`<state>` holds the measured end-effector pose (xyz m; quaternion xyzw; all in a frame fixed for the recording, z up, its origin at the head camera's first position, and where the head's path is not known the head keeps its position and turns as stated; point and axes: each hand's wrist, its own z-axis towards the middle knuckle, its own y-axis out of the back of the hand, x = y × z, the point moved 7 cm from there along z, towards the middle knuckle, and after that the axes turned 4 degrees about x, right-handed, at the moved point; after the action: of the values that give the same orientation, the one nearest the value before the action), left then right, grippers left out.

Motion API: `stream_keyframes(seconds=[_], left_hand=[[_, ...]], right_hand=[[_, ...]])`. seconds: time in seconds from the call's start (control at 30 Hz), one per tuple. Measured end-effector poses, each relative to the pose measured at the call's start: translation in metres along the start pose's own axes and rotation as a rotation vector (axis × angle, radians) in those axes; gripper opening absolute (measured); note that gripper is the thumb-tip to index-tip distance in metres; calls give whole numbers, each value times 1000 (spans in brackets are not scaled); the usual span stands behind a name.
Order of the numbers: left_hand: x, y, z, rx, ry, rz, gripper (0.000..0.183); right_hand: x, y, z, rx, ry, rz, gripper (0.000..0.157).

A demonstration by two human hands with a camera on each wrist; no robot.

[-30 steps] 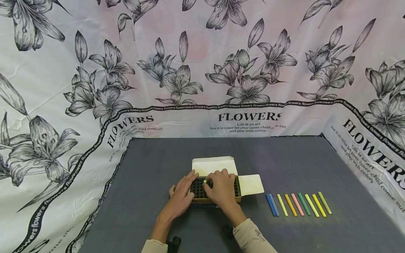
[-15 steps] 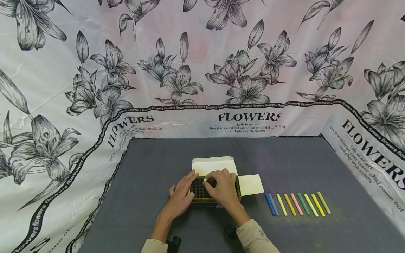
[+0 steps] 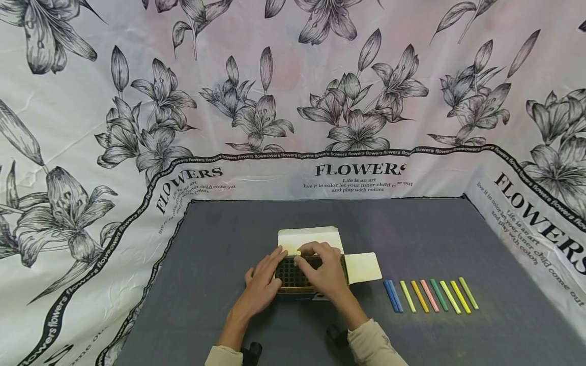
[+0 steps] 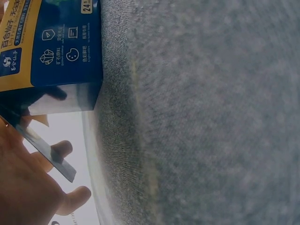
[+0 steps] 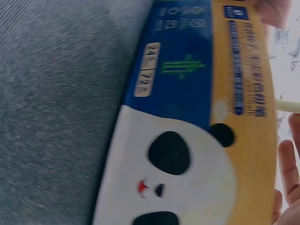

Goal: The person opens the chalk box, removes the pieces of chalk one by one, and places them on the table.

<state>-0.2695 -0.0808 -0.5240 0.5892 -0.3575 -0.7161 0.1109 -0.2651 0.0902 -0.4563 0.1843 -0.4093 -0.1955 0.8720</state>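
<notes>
An uncovered chalk box [image 3: 293, 291] stands on the grey cloth, and its dark insert is full of round holes. My right hand [image 3: 326, 272] pinches a pale yellow chalk stick [image 3: 299, 253] between thumb and index finger above the holes. In the right wrist view that chalk [image 5: 287, 106] pokes out past the top edge of the box's panda-printed front [image 5: 187, 126]. My left hand [image 3: 262, 280] rests against the left end of the box, its fingers mostly straight along that edge. In the left wrist view my left hand [image 4: 28, 183] has spread fingers around a blue side flap [image 4: 47, 152].
To the right of the box several chalk sticks lie in a row, from a blue pair [image 3: 393, 296] past a pink one [image 3: 429, 296] to a yellow-green one [image 3: 469, 293]. The white back lid [image 3: 306, 238] and right flap [image 3: 363, 267] are folded out. A flower-printed cloth [image 3: 270, 178] rises behind.
My right hand has risen slightly and moved back, lifting the pale yellow chalk stick higher above the insert. My left hand and the box have stayed in place.
</notes>
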Motion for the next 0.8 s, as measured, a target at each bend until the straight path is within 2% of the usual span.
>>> stream_keyframes(seconds=[0.17, 0.37, 0.53, 0.8], left_hand=[[1, -1, 1, -4, 11, 13, 67], [0, -1, 2, -4, 6, 1, 67], [0, -1, 1, -6, -7, -14, 67], [2, -1, 0, 2, -5, -9, 67]], right_hand=[[8, 13, 4, -27, 21, 75, 14], [19, 36, 6, -92, 39, 144, 22], [22, 58, 4, -142, 51, 128, 25], [10, 92, -5, -163, 38, 57, 25]])
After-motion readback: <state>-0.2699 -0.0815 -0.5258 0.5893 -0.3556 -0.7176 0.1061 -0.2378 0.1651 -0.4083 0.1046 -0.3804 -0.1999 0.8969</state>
